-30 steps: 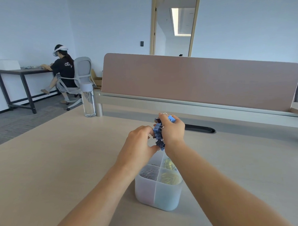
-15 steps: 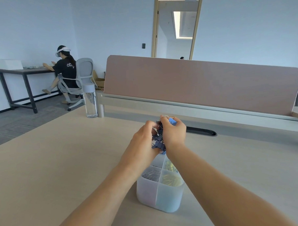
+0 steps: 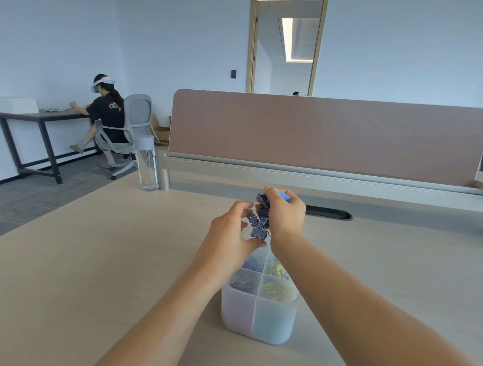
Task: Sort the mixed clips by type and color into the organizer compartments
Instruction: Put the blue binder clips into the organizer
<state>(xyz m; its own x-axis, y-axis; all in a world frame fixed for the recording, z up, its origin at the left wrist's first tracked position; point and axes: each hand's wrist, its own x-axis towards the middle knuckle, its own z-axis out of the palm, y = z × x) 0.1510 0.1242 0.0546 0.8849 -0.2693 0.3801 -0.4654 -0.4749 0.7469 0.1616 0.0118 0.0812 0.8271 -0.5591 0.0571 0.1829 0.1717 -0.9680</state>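
Observation:
A translucent four-compartment organizer (image 3: 258, 319) stands on the desk near me. Its near-left compartment holds dark clips, the near-right and far-right ones hold yellow clips, and the far-left one holds blue clips. Above its far side my right hand (image 3: 287, 216) grips a bunch of blue binder clips (image 3: 260, 219). My left hand (image 3: 231, 233) is beside the bunch, its curled fingers touching the lower clips. Most of the bunch is hidden by the two hands.
A clear water bottle (image 3: 147, 164) stands at the desk's far left by the brown divider panel (image 3: 329, 134). A dark cable slot (image 3: 329, 212) lies just behind my hands. A person sits at another table (image 3: 38, 115) far left.
My hands stay together above the organizer. The left fingers have shifted lower along the clip bunch, and more blue clips show between the hands.

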